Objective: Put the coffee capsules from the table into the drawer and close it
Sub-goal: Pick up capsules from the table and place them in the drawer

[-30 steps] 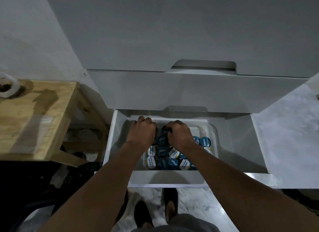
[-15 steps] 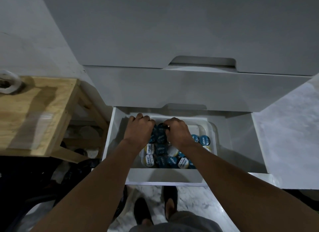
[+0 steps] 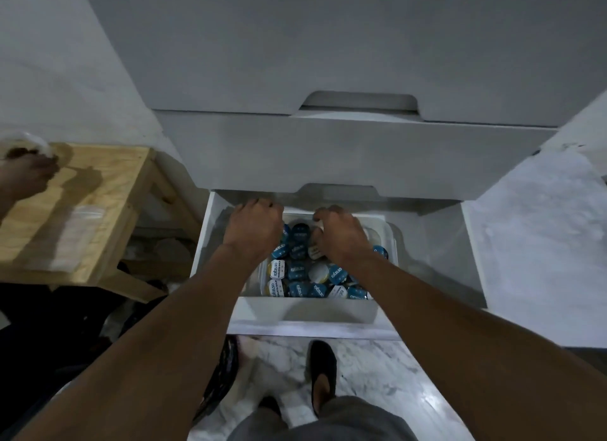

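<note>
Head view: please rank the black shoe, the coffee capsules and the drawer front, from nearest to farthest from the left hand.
1. The coffee capsules, just beside and below the left hand.
2. The drawer front, on the person's side of the capsules.
3. The black shoe, down on the floor, beyond the drawer front.

A light wooden desk (image 3: 111, 178) is seen at the left. A clear plastic sheet (image 3: 77, 234) is laid flat on it, and a blurred white object (image 3: 34, 141) is set at its far corner. Beside it, a clear tub (image 3: 393, 243) of coffee capsules (image 3: 297, 270) is held in an open white drawer (image 3: 210, 240).
</note>
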Tool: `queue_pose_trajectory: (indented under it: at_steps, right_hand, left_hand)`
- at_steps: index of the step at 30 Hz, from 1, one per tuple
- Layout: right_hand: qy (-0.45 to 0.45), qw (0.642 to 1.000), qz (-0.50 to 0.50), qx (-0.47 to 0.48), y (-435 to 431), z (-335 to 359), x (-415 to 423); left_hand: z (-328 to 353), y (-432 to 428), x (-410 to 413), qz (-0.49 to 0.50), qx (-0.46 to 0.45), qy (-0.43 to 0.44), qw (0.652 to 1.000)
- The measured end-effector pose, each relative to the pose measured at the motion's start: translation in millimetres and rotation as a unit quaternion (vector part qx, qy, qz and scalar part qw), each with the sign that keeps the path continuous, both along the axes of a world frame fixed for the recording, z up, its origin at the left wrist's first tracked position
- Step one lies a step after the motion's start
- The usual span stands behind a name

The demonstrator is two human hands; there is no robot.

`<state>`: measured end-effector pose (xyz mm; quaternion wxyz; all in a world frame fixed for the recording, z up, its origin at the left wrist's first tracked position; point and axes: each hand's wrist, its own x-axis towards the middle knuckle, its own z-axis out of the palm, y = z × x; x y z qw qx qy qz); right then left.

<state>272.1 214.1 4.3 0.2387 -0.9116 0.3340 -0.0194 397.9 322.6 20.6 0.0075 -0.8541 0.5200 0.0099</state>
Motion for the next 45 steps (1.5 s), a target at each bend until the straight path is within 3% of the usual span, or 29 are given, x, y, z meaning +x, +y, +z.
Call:
queue_pose_trajectory:
  at_steps: [7,16,25,30,41,45]
  right_hand:
    - [0.022,0.990,-0.067,-0.126,5.9,47.1,-61.3]
    - [-0.025,0.962,-0.202,-0.183,39.1,101.4,-173.8]
    - [-0.038,0.932,-0.286,-0.221,10.5,131.1,-279.1]
    - [-0.051,0.930,-0.291,-0.219,-42.4,126.4,-332.1]
    - [-0.027,0.968,-0.192,-0.162,-192.7,94.0,-425.7]
    - [-0.021,0.980,-0.146,-0.135,-230.3,85.8,-423.3]
  left_hand:
    - [40.7,9.7,-43.0,-0.059,-0.036,-0.039,0.997]
    - [90.4,4.9,-131.3,-0.203,-0.115,-0.094,0.968]
    - [128.7,-49.7,-225.7,-0.300,-0.185,-0.061,0.934]
    - [122.9,-104.4,-284.4,-0.303,-0.208,-0.068,0.928]
    - [84.0,-226.8,-384.2,-0.168,-0.178,0.000,0.970]
    - [78.3,-247.9,-387.5,-0.133,-0.142,-0.028,0.981]
